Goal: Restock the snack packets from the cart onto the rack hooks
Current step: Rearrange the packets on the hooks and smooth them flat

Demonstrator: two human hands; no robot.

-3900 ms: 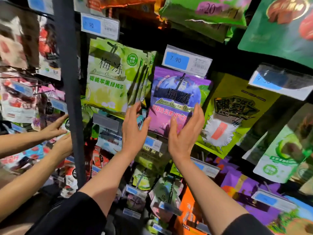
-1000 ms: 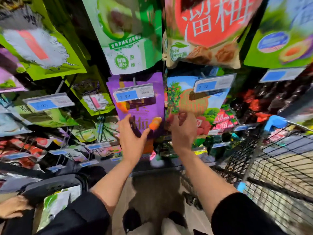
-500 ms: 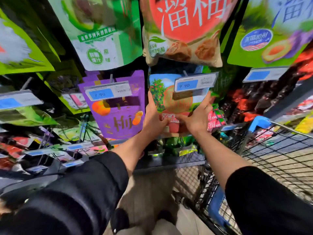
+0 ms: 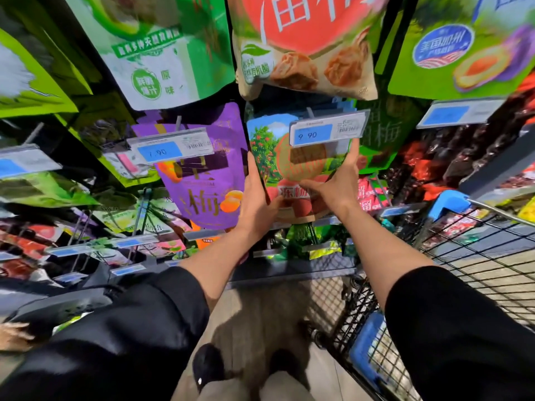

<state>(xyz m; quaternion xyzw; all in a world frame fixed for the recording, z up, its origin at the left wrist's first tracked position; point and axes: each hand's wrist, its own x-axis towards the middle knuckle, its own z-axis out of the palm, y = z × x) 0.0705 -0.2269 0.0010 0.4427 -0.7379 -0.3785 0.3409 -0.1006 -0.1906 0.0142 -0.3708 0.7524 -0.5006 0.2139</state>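
A lychee-print snack packet [image 4: 270, 157] hangs on a rack hook behind a 9.90 price tag [image 4: 327, 131]. My left hand [image 4: 256, 204] grips its lower left edge, thumb on the front. My right hand [image 4: 337, 183] holds its right side, fingers reaching up behind the price tag and thumb across the front. A purple packet [image 4: 208, 183] hangs on the hook just to the left. The black wire cart [image 4: 474, 261] with blue handle ends stands at the lower right; its contents are not visible.
Large green and red packets [image 4: 307, 53] hang close above my hands. Lower hooks hold more packets and price tags [image 4: 127, 243]. Another person's hand [image 4: 14, 334] shows at the far left edge. The floor and my shoes [image 4: 208, 366] lie below.
The view swung from the upper left rack section down to this one. Both hands shifted from the purple packet to the lychee packet and now hold it at both sides.
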